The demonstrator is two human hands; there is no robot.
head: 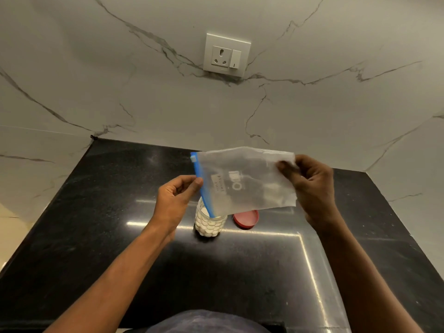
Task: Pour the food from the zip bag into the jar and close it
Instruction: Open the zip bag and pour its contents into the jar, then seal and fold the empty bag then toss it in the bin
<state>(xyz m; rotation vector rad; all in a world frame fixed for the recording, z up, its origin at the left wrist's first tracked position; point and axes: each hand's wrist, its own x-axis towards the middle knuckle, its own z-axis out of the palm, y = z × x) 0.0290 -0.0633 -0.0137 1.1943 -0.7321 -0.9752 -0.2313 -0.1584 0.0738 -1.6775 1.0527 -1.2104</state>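
Two bare hands hold a clear zip bag (pixel 245 181) above a black polished surface (pixel 96 236). The left hand (pixel 174 200) is curled, its thumb and forefinger pinched on the blue zip strip (pixel 201 186) that runs down the bag's left edge. The right hand (pixel 312 186) is closed on the bag's opposite edge, thumb in front; its other fingers are hidden behind the plastic. The bag is tilted so the lower end of the zip strip dips into the mouth of a clear jar (pixel 209 224) standing upright on the surface. The jar is packed with small round white pieces (pixel 207 228), and the bag's corner covers its rim, so the opening cannot be seen. Whether any food is left in the bag is hard to tell; a pale patch shows through near its right side, and faint printing on the plastic cannot be read. A red lid (pixel 246 219) lies on the surface just right of the jar, apart from it, its far edge hidden by the bag. Behind is a veined marble wall with a white socket and switch plate (pixel 227 55). Dark cloth (pixel 206 322) at the bottom edge is cut off by the frame.
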